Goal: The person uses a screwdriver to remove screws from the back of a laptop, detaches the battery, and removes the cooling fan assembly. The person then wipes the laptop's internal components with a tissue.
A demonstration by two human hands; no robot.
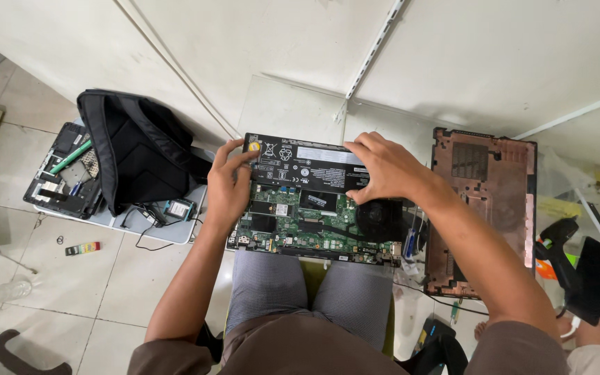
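At far left on the tiled floor (71, 292) lies a second opened laptop (64, 173), its boards bare, with a green stick across it. A black fabric backpack (137, 149) slumps over its right edge, cables trailing below, and a small striped strip (82, 248) lies on the tiles nearby. In the middle, the opened laptop (314, 201) rests on the person's lap with its underside up: a flat black battery (310, 167) along the far edge, a green circuit board (300, 222) beneath it, and a round black fan at right. The left hand (227, 187) grips the battery's left end, fingertips curled over the corner. The right hand (383, 167) presses on its right end, fingers spread and bent. Just right lies the removed bottom cover (484, 208), copper-coloured inside with a vent grille. Farther right stands a black handled tool (578, 267).
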